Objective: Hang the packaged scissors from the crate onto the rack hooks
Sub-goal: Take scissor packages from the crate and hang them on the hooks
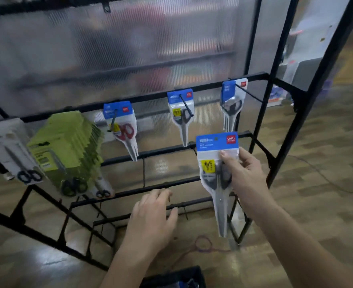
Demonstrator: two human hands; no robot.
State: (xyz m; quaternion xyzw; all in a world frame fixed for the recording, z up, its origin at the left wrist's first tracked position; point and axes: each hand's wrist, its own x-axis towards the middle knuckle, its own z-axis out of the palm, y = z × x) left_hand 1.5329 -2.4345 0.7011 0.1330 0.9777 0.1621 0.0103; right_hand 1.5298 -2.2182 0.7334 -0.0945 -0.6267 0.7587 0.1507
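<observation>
The right grip [246, 173] is pinching a blue-topped clear plastic scissors packet [210, 173] before the black metal rack [161, 151]; the left grip [152, 217] is hovering slack, holding nothing.

right hand [244, 173] grips scissors pack [217, 163] | left hand [152, 217] open | rack [150, 96]

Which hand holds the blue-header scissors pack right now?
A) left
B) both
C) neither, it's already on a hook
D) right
D: the right hand pinches the scissors pack just below its blue header, off any hook, while the left hand holds nothing.
</observation>
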